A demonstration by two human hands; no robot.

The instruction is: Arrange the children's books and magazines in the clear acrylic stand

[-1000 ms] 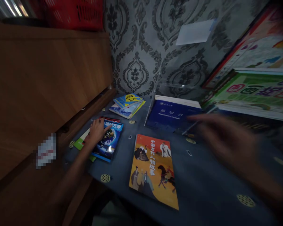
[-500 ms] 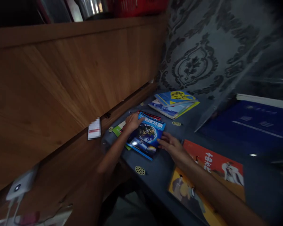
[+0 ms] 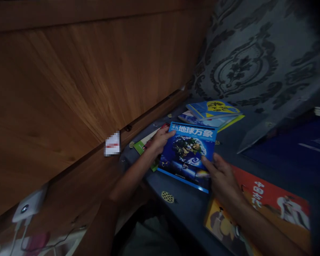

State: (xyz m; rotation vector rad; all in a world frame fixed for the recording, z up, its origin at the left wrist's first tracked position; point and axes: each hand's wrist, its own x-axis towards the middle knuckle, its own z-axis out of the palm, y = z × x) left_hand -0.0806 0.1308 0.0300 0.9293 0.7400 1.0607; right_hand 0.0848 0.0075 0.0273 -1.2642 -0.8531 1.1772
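A blue book (image 3: 189, 153) with a globe on its cover is held between both hands, raised and tilted toward me. My left hand (image 3: 160, 140) grips its left edge, thumb on the cover. At the right edge my right hand (image 3: 221, 170) pinches the book, its thumb on the front and the other fingers partly hidden behind. Under and left of it lie a green-edged book (image 3: 141, 146) and a red-edged book (image 3: 164, 126), both mostly covered. Below my right forearm rests a large red and yellow book (image 3: 277, 202).
Behind the held book sits a stack of blue and yellow books (image 3: 214, 108). A dark blue box or folder (image 3: 288, 142) is at the right by the patterned wall (image 3: 245, 64). The wooden panel (image 3: 96, 81) bounds the left, with a white charger (image 3: 29, 208) and cables below.
The blue book has been lifted off the books beneath and brought nearer, tilted up. My right hand has closed on its right edge. The view has shifted a little.
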